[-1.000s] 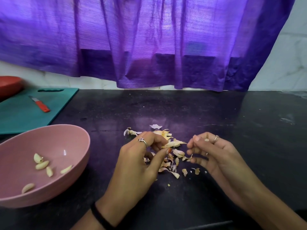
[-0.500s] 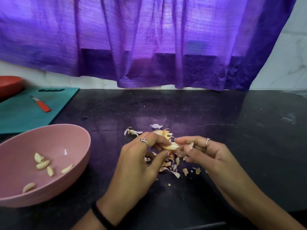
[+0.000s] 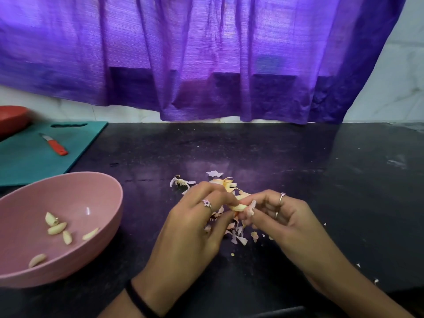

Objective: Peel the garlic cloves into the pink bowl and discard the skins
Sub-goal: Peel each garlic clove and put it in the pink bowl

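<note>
While both hands meet over a black counter [image 3: 275, 157], the left hand [image 3: 192, 228] and right hand [image 3: 278, 216] pinch one garlic clove [image 3: 238, 206] between their fingertips, each closed on it, a flake of skin clinging at the right fingertips. Loose skins [image 3: 237, 235] lie scattered on the counter beneath and just beyond the hands. To the left stands the pink bowl [image 3: 101, 203], holding five peeled cloves [image 3: 57, 228] on its floor. Farther back at left, a teal board [image 3: 27, 157] carries a small red-handled knife [image 3: 54, 144], with a red dish [image 3: 12, 117] at its far corner. Behind hangs a purple curtain [image 3: 206, 53].
</note>
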Demonstrator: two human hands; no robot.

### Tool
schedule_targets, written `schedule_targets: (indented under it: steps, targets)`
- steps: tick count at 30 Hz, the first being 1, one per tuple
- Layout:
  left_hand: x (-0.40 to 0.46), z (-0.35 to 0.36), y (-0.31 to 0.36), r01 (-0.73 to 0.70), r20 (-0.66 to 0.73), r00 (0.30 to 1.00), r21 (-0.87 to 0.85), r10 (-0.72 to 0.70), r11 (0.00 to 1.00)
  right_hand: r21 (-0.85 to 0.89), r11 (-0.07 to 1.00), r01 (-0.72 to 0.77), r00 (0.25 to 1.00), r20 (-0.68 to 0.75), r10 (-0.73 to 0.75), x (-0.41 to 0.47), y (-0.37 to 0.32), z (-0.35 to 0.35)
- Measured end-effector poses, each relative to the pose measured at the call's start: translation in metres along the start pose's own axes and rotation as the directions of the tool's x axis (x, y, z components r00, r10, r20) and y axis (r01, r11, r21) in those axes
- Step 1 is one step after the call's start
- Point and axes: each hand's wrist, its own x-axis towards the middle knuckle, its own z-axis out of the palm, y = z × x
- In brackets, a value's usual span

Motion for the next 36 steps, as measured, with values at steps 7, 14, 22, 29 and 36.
schedule_targets:
  steps: [7,14,22,29,36]
  targets:
    - [-0.0017,0.0011,0.0021,-0.120,-0.038,0.992,0.083,0.123,0.989,0.068,0.997,-0.046,0.999,-0.024,0.047,-0.0007,0.0006,-0.0008]
    - [-0.0016,-0.0008,0.0030,-0.123,-0.052,0.990,0.089,0.128,0.988,0.183,0.980,-0.078,0.997,-0.009,0.081,-0.0005,0.0004,0.0003]
    - [-0.0017,-0.0005,0.0022,-0.114,-0.064,0.991,0.105,0.121,0.988,0.221,0.971,-0.092,0.995,-0.016,0.098,-0.0010,-0.0013,0.0002]
    - [-0.0016,0.0003,0.0022,-0.106,-0.081,0.990,0.106,0.115,0.989,0.127,0.990,-0.067,0.996,-0.057,0.075,-0.0017,-0.0008,0.0019]
    - [-0.0037,0.0029,0.0016,-0.099,-0.032,0.994,0.106,0.103,0.989,0.198,0.978,-0.068,0.989,-0.114,0.092,-0.0034,0.0010,0.0020]
